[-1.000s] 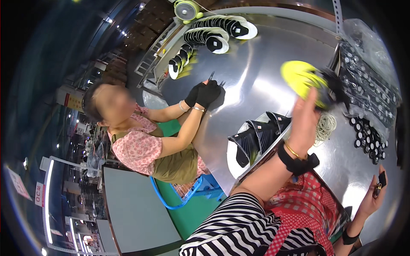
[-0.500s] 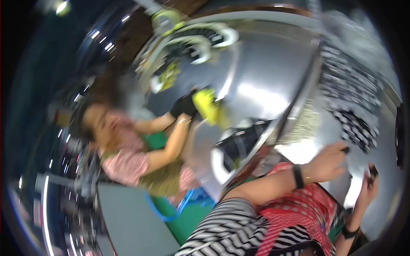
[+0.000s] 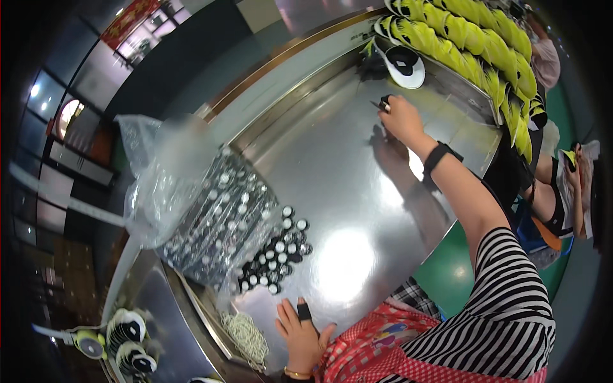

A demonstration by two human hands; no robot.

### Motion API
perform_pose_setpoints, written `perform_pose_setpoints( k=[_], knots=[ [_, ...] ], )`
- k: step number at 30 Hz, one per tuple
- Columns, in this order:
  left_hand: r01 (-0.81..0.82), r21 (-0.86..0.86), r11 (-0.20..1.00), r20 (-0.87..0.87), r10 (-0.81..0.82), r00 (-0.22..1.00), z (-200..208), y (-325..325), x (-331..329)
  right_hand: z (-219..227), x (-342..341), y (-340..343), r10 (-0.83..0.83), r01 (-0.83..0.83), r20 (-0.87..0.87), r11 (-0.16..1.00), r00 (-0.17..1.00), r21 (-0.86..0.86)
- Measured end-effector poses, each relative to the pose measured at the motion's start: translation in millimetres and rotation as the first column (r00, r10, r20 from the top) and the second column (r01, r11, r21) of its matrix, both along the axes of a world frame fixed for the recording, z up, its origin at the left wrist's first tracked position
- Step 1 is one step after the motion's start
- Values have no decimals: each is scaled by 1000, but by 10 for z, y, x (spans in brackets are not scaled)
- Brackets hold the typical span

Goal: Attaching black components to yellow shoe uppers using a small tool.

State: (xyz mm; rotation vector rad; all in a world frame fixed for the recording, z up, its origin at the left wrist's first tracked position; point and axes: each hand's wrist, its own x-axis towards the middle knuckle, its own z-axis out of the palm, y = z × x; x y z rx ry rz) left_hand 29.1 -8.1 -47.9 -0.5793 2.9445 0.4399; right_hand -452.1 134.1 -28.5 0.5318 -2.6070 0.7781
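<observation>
My left hand (image 3: 300,338) rests with spread fingers on the steel tabletop, a black band round one finger. Beside it are a bundle of thin cream cord (image 3: 246,341) and a heap of small black pieces with white round ends (image 3: 278,255). Farther off, my right hand (image 3: 403,120) reaches across the table. Its fingers close on a small dark pointed tool (image 3: 384,102) whose kind I cannot make out. Just beyond lies a black-and-white shoe upper (image 3: 414,80), apart from the hand.
A clear plastic bag (image 3: 217,217) full of similar pieces stands at the left. Rows of yellow-green shoe uppers (image 3: 466,38) pile up at the far right. Several more uppers (image 3: 131,329) hang at lower left. A co-worker's hand (image 3: 573,163) is at the right edge.
The view has swung round and is sharper. My right hand now extends over the tabletop towards the uppers, and my left hand lies near the cord. The co-worker in pink has left the near view.
</observation>
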Motion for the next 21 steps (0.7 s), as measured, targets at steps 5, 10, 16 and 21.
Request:
perform_pose_setpoints(
  k=[5, 10, 16, 21],
  knots=[
    [-36, 75, 997, 96, 29, 995, 71, -86, 32, -38, -827, -115, -211, 219, -120, 974, 970, 56],
    [-22, 11, 1000, 176, 20, 984, 46, -107, 40, -58, -1475, -204, -264, 267, -56, 962, 963, 60],
    [-68, 75, 995, 233, 49, 971, 106, -89, -37, -121, -1908, -392, -170, 148, 199, 981, 965, 124],
    [-125, 61, 990, 236, 108, 966, 108, -70, -102, -277, -1963, -487, -155, 154, -8, 973, 988, 170]
  ],
)
